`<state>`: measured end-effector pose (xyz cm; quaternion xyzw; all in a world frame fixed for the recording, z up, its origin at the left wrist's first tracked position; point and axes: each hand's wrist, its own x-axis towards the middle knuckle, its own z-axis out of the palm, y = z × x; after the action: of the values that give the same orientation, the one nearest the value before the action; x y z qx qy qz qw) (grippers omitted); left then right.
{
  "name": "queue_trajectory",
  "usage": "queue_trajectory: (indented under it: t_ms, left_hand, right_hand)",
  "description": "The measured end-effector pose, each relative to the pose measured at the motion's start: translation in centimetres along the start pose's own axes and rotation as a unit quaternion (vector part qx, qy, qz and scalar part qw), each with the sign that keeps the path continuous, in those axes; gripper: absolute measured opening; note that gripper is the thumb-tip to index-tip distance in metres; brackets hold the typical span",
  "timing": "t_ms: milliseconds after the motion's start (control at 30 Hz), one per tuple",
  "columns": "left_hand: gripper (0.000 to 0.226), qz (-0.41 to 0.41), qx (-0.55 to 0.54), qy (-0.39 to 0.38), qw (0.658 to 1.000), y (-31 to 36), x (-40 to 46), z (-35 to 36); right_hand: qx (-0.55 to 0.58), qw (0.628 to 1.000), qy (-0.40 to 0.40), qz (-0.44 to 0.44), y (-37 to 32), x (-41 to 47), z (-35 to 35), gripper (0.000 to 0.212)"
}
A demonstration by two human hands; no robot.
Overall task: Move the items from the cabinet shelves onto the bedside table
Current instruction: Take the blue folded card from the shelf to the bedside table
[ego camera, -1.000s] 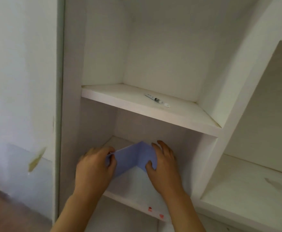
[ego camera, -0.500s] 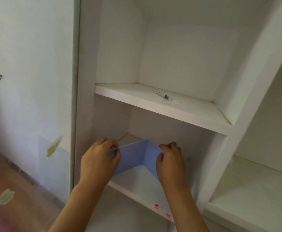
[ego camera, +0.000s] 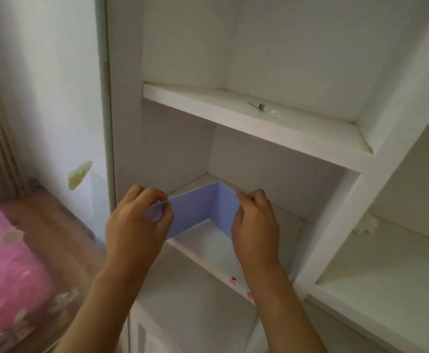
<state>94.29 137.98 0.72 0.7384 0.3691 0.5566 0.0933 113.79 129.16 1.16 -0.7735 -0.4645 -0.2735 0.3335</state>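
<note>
A lavender box (ego camera: 203, 207) with thin walls sits at the front of the lower cabinet shelf (ego camera: 208, 258). My left hand (ego camera: 137, 225) pinches its left wall near the rim. My right hand (ego camera: 255, 225) grips its right wall. Only two inner walls of the box show; the rest is hidden behind my hands. On the upper shelf (ego camera: 208, 103) lies a small syringe-like item (ego camera: 264, 109), well above and to the right of both hands.
The white cabinet's left upright (ego camera: 124, 123) stands beside my left hand. To the right is a second compartment (ego camera: 386, 271) with a small white item (ego camera: 364, 226) at its back. A pink bed cover (ego camera: 2, 263) and wooden floor lie at the left.
Both hands shifted from resting against the box to pinching its walls near the rim. The view swung left, bringing the floor and the pink cover into sight.
</note>
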Motion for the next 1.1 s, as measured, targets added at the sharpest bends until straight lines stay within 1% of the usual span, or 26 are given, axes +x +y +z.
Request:
queue_trajectory:
  t_ms: [133, 267, 467, 600, 733, 833, 1100]
  left_hand:
    - [0.007, 0.001, 0.023, 0.039, 0.999, -0.9, -2.0, -1.8]
    - [0.007, -0.001, 0.046, 0.037, 0.998, -1.3, -4.2, -3.2]
    - [0.010, -0.025, 0.055, 0.026, 0.998, -0.6, -6.8, -5.6]
    - [0.010, -0.025, 0.041, 0.034, 0.998, 0.2, -8.9, -8.4]
    - [0.015, -0.026, 0.033, 0.038, 0.998, 0.3, -11.0, -12.9]
    - [0.011, -0.015, 0.045, 0.046, 0.998, 0.5, -12.7, -17.1]
    - [0.008, -0.036, 0.086, 0.082, 0.992, 1.3, -18.3, -29.8]
  right_hand:
    - [0.065, 0.997, 0.019, -0.024, -1.2, -1.2, 0.3, 0.036]
    - [0.111, 0.992, 0.043, -0.032, -1.8, -2.6, 0.3, 0.036]
    - [0.121, 0.990, 0.046, -0.063, -2.7, -4.3, -1.4, 0.039]
    - [0.130, 0.988, 0.053, -0.071, -4.5, -5.8, -3.5, 0.034]
    - [0.139, 0.985, 0.061, -0.078, -7.2, -8.6, -5.9, 0.032]
    - [0.158, 0.982, 0.065, -0.081, -9.8, -11.2, -8.2, 0.026]
    - [0.246, 0.962, 0.013, -0.113, -17.9, -17.9, -13.1, 0.026]
